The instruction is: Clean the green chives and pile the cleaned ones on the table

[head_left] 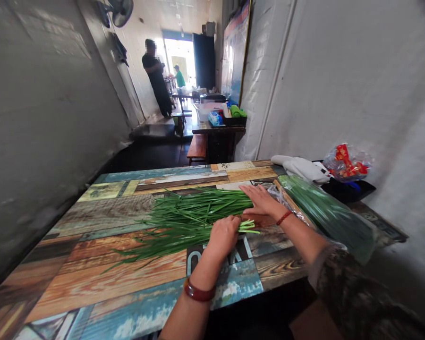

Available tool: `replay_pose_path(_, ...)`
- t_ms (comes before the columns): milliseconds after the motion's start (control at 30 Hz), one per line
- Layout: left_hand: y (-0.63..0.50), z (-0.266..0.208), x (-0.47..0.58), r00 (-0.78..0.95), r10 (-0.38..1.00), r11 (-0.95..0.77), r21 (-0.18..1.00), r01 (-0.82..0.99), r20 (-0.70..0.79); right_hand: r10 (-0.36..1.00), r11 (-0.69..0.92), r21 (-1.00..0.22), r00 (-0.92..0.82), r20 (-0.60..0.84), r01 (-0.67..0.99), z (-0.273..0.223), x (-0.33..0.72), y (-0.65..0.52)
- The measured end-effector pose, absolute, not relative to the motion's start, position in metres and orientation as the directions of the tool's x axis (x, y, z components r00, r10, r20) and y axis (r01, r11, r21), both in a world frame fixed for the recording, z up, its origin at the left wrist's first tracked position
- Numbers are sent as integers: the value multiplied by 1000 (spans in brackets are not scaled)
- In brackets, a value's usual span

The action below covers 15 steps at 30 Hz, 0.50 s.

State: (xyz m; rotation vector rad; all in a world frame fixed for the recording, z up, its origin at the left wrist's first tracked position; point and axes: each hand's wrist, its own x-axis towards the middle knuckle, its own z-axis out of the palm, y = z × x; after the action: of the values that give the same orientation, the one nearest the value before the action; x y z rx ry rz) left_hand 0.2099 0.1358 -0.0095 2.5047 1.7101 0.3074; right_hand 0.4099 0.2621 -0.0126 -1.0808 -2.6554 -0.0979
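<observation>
Long, thin green garlic chives (198, 205) lie spread on the patterned wood-look table (127, 278), leaves toward the left. My left hand (225, 235), below a red bangle, is closed around a smaller bunch at the near side of the pile. Pale cut stem ends (248, 226) stick out to the right of that fist. Across the far stem end of the pile rests my right hand (259, 200), its fingers stretched out and apart; a red beaded bracelet circles that wrist. Part of the stems is hidden under both hands.
A clear plastic bag of greens (326, 212) and a wooden stick (292, 203) lie at the right. Behind them are a white cloth (301, 167) and a red-printed plastic bag (349, 163). Another table (201, 127) stands ahead; two people are farther back.
</observation>
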Motion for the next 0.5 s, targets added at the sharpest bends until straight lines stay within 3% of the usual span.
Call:
replay_pose_path(167,136,-7,210,334,936,-351,209,913,110,672,729,-59,-697,250,682,-11,402,264)
replay_pose_path(500,138,-10,207,254,961,-269,174,947,107,674,682,-45,-603,428,730,-2,373,263)
